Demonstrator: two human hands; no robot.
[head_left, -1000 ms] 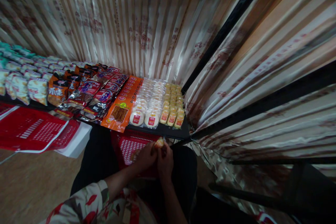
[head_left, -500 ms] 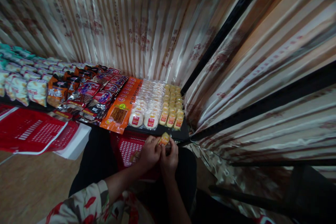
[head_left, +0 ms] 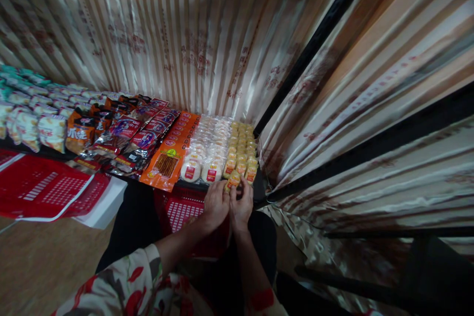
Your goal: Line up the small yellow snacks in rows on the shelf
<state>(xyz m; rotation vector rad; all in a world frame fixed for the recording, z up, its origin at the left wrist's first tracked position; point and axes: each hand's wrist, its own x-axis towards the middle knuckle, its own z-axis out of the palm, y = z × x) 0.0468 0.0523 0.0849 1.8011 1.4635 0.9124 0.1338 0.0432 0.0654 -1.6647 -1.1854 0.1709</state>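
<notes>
Fingers of both hands pinching one small yellow snack packet (head_left: 233, 179) between them, at the near edge of the surface (head_left: 259, 188), close to its right corner. Left hand (head_left: 216, 203) holds the packet from the left, right hand (head_left: 241, 203) from the right; the two hands touch each other. Packet sits at the front end of the rows of like yellow packets (head_left: 242, 147), which run back along the right edge of the surface toward the curtain.

Left of those rows: round white cakes (head_left: 207, 150) in clear wrappers with red labels, also in rows. Next left: orange packs (head_left: 174, 150) overlapping in a line. Further left: dark red and purple foil packs (head_left: 131, 133), then orange-and-black bags (head_left: 79, 131), then pale bags (head_left: 33, 123) toward the far left edge.

Red basket (head_left: 181, 210) below the near edge, just under the hands. Second red basket (head_left: 44, 187) to the left, resting on a white block (head_left: 107, 207).

Striped satin curtain (head_left: 177, 34) behind and to the right of the surface. Floral sleeve (head_left: 122, 286) on the left arm.
</notes>
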